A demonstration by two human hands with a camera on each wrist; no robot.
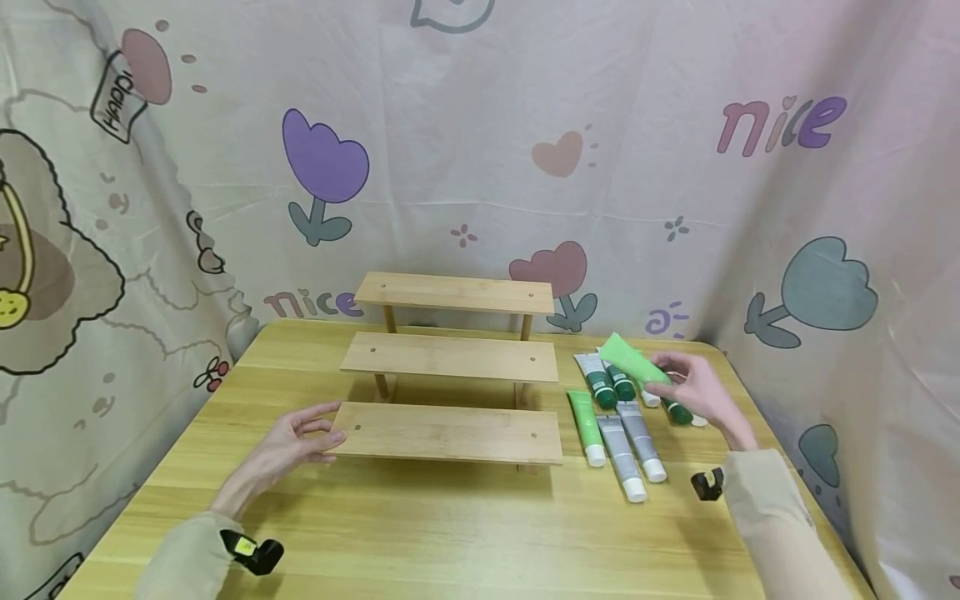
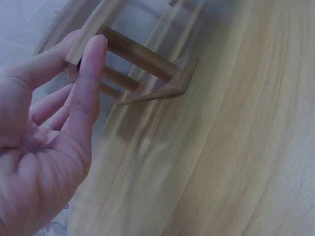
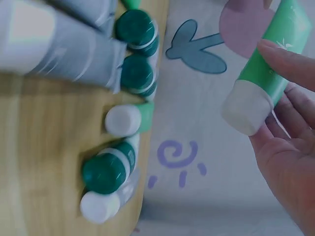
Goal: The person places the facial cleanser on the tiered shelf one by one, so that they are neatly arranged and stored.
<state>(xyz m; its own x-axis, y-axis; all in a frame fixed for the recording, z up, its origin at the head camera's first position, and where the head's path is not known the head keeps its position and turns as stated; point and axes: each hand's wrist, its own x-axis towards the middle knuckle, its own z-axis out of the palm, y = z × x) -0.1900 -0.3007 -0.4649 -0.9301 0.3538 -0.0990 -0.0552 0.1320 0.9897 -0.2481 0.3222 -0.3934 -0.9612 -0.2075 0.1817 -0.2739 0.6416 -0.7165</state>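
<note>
My left hand [image 1: 296,437] pinches the left end of the lowest board [image 1: 450,433] of a three-tier wooden stand. In the left wrist view the thumb [image 2: 91,73] lies on one side of the board, fingers on the other. My right hand [image 1: 697,387] holds a light green squeeze tube [image 1: 630,360] above a group of tubes at the right. Its white cap [image 3: 246,108] points back toward me in the right wrist view, thumb along the tube's side. Below lie another green tube [image 1: 587,425] and grey tubes [image 1: 619,450] with white caps.
Tubes with dark green caps [image 1: 606,399] lie farther back in the group, right of the stand. The stand's middle board [image 1: 450,358] and top board [image 1: 453,293] rise toward the back. A patterned cloth [image 1: 465,150] hangs behind the wooden table [image 1: 420,533] and at its sides.
</note>
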